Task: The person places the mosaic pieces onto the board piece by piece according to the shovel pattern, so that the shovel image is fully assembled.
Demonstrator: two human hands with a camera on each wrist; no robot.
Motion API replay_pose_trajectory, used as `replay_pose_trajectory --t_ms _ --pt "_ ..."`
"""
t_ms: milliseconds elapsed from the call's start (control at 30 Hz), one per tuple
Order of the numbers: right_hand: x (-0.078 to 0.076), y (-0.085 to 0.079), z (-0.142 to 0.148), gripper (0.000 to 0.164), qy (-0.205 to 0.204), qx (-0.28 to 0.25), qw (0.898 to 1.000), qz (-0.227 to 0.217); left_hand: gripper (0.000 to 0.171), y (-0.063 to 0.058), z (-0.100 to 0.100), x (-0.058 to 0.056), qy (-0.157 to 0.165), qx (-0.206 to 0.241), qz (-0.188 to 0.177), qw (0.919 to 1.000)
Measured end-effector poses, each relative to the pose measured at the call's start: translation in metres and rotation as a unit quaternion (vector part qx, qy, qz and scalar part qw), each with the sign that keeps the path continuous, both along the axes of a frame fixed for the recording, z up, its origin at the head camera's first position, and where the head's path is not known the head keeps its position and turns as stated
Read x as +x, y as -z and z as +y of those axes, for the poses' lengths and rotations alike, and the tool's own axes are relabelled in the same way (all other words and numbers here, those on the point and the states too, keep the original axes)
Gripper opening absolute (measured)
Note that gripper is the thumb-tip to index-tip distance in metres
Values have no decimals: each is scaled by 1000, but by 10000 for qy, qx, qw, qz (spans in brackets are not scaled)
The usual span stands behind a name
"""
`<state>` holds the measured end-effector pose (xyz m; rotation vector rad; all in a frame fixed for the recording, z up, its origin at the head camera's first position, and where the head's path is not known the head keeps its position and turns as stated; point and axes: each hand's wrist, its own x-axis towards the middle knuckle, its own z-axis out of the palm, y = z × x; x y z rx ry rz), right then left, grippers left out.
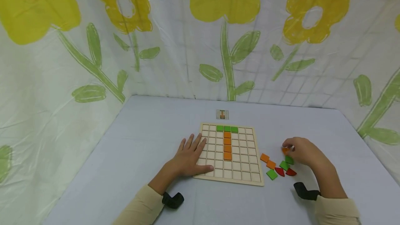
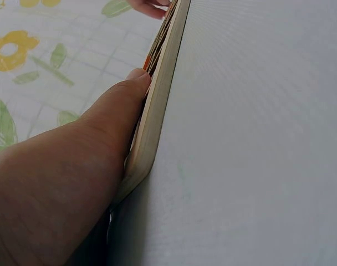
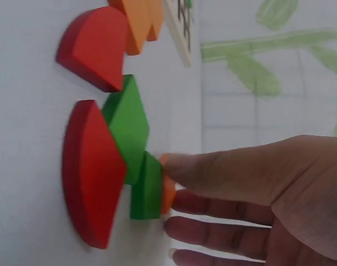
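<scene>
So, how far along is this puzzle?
Looks done: green squares form a row and orange squares a column on the board. In hand: the right hand appears to pinch another orange piece. Remaining: orange pieces, green pieces and red pieces lie loose beside the board; the card is too small to show how many belong.

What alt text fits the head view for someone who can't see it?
A person's left hand rests spread on a grid board bearing a T of green and orange squares. Their right hand pinches an orange piece beside loose red, green and orange ones; a small card lies beyond the board.
</scene>
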<state>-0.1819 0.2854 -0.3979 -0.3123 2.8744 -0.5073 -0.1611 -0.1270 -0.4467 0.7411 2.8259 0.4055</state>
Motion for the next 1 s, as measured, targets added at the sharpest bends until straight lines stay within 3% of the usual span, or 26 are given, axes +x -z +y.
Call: replay_pose_trajectory --t_ms 600,1000 --pt "-2 10 -16 17 -11 -126 9999 45 106 -2 1 0 -20 -5 -6 10000" --pt "1 9 -31 18 -317 -312 9981 422 106 0 1 0 1 -23 20 10000"
